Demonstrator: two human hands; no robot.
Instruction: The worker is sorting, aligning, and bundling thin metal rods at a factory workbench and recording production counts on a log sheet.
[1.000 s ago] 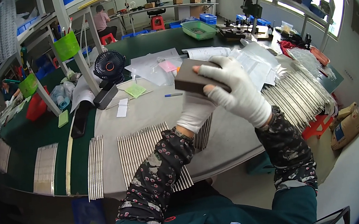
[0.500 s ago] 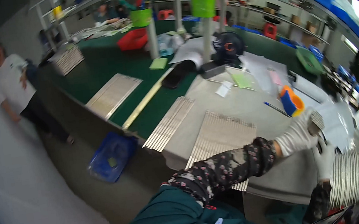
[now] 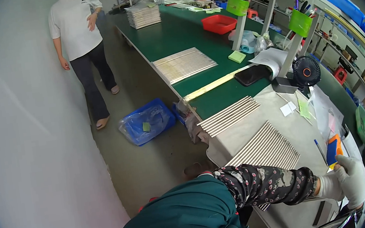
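My left hand, in a white glove, reaches across to the right side of the table below a patterned sleeve. Its fingers are hidden behind my right hand, also gloved in white. The right fingers look curled together against the left hand; whatever they hold, if anything, does not show. Just beyond the hands lies an orange and blue object, with a blue pen beside it. Under and beyond my left forearm is a row of thin metal rods. A smaller row of rods lies farther off.
Another sheet of rods rests on the green table, near a black phone and a small fan. A blue bin with clear plastic sits on the floor. A person in a white shirt stands at left.
The view has swung left and the picture is sharper. My hands now overlap near the right edge, and the rods beside my right hand have gone out of sight.
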